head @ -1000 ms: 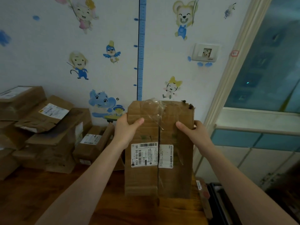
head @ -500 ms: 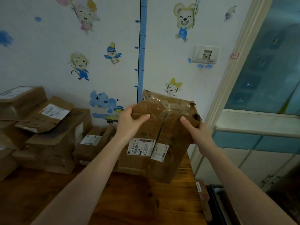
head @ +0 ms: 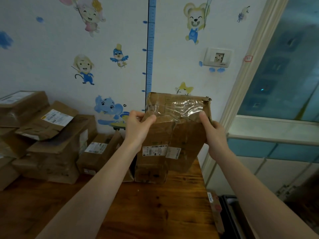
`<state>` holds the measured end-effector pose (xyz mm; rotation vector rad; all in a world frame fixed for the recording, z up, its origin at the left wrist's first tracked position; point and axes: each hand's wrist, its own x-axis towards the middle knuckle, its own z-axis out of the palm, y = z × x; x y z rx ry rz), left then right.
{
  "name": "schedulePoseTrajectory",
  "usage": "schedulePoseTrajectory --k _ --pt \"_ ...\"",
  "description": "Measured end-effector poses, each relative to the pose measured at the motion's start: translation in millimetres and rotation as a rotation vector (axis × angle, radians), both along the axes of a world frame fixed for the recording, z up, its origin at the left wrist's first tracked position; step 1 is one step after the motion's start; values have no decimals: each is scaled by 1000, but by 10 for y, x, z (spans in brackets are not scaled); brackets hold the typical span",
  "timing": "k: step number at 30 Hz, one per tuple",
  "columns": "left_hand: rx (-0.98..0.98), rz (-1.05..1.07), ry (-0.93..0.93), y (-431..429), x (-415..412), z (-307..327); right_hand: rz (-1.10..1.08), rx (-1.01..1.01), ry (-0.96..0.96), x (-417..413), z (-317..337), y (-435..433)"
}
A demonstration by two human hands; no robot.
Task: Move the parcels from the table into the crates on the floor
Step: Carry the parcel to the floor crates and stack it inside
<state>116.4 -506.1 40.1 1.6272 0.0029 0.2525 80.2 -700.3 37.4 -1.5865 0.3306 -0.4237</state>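
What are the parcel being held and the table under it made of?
The parcel looks like brown cardboard, matte and creased, with glossy clear tape wrinkled across its top. The table seems to be varnished wood: grain and dark knots show.

Bare forearms (head: pixel 96 192), bare left hand (head: pixel 138 130), right hand (head: pixel 215 137)

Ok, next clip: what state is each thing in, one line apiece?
held parcel: tilted, gripped near its top by both hands, tape wrinkled, top right corner torn.
left hand: grips the parcel's upper left edge.
right hand: grips the upper right edge.
pile of parcels: stacked on the table against the wall, untouched.
crate: on the floor by the table, contents hidden.
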Motion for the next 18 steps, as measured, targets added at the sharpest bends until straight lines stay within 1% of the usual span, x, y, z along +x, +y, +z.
schedulePoseTrajectory --k 1,3,5,8,11,16,18 --pt "-12 -12 7 -5 -8 10 -49 21 -4 14 16 0" --pt "-26 -47 84 -11 -16 46 -114 -11 -9 22 17 12" --pt "-32 -89 176 3 5 67 -113 -63 -19 9 -12 32" --pt "-62 -74 212 65 29 98 -77 -61 -28 -54 -33 58" --pt "-31 -43 187 88 14 75 -13 24 36 -62 -24 48" --pt "54 -14 45 73 -29 4 93 97 150 -47 120 -16" --pt "101 -26 37 78 -40 -2 109 62 144 -29 148 -50"
